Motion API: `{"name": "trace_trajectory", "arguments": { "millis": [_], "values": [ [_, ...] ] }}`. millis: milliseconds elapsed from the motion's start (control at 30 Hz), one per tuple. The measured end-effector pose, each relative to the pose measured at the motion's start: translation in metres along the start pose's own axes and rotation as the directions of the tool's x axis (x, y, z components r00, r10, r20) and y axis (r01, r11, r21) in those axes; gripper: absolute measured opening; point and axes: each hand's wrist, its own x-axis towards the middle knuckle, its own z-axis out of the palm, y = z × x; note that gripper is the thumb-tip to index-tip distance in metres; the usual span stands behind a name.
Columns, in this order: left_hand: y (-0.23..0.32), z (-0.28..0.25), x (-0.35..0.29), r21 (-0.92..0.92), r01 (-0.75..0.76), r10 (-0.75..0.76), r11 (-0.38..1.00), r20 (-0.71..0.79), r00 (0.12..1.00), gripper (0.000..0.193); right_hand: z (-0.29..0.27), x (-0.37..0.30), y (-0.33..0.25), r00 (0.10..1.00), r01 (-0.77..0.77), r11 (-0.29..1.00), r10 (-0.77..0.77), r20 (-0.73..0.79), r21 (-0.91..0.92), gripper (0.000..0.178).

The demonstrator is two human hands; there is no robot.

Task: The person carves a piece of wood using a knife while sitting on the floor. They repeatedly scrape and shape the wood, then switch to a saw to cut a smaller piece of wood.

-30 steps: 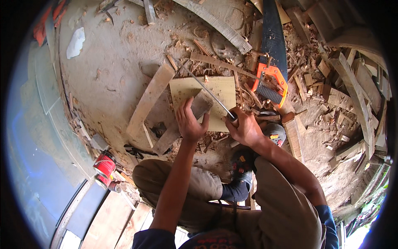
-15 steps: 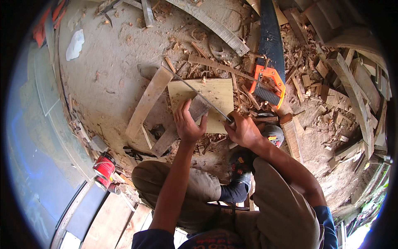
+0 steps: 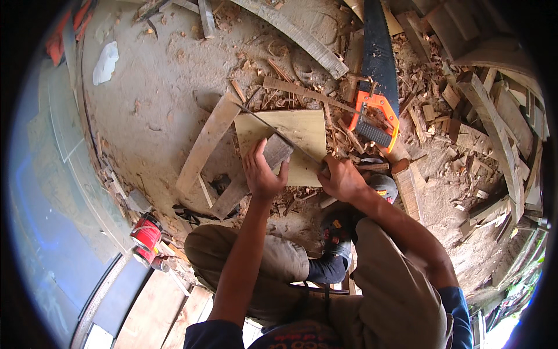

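Note:
My left hand (image 3: 264, 174) grips a grey-brown wood strip (image 3: 233, 195), fingers on its far side and thumb on its near side. The strip lies slantwise, its far end resting over a pale yellowish square board (image 3: 308, 129) on the ground. My right hand (image 3: 343, 181) is closed around the near end of a long, thin, dark metal tool (image 3: 264, 123), which looks like a slim file. This tool runs up to the left across the board, along the strip's cut end. My fingers hide its handle.
An orange-handled handsaw (image 3: 381, 70) lies at the far right among wood shavings. Beside the board on the left is a loose plank (image 3: 208, 145). Scrap timber (image 3: 494, 125) is piled at the right. Red cans (image 3: 146, 231) stand at the lower left near a blue-grey panel (image 3: 52, 192).
My right hand has shifted slightly, and the thin tool has slid a little up to the left along the strip's end. My left hand and the strip stay put.

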Motion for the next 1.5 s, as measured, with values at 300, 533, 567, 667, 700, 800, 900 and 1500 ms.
{"name": "trace_trajectory", "arguments": {
  "millis": [300, 533, 567, 667, 700, 800, 900, 1500],
  "values": [
    [-0.006, 0.002, -0.003, -0.006, 0.001, -0.001, 1.0, -0.016, 1.0, 0.074, -0.005, -0.004, -0.005, 0.998, 0.04, 0.999, -0.04, -0.039, 0.02, 0.028],
    [-0.006, 0.002, 0.0, -0.004, -0.003, 0.003, 1.0, 0.006, 1.0, 0.073, 0.0, -0.005, 0.004, 1.0, -0.012, 0.998, 0.013, 0.017, -0.063, 0.032],
    [-0.008, 0.001, -0.003, -0.007, -0.008, 0.008, 1.0, -0.008, 1.0, 0.073, -0.004, -0.007, -0.009, 1.0, -0.01, 0.999, 0.012, 0.023, -0.051, 0.032],
    [-0.002, -0.002, -0.002, -0.005, 0.029, -0.028, 1.0, 0.018, 0.999, 0.073, -0.004, -0.01, -0.009, 0.997, -0.054, 0.997, 0.057, 0.048, -0.059, 0.031],
    [-0.001, -0.001, 0.0, 0.001, 0.013, -0.013, 1.0, 0.013, 1.0, 0.073, -0.003, -0.007, 0.001, 0.997, -0.062, 0.994, 0.066, 0.041, -0.092, 0.031],
    [-0.003, -0.001, 0.001, 0.016, -0.013, 0.013, 1.0, 0.0, 1.0, 0.073, 0.004, -0.011, 0.009, 1.0, 0.012, 0.993, -0.011, 0.009, -0.119, 0.033],
    [-0.004, -0.001, 0.0, 0.017, -0.015, 0.015, 1.0, -0.008, 1.0, 0.073, -0.006, -0.013, -0.009, 0.999, -0.002, 1.0, 0.003, 0.038, -0.021, 0.033],
    [-0.005, -0.004, 0.0, 0.025, -0.034, 0.034, 0.999, -0.011, 0.999, 0.073, -0.008, -0.024, -0.003, 0.998, -0.066, 0.997, 0.065, 0.018, 0.038, 0.032]
  ]
}}
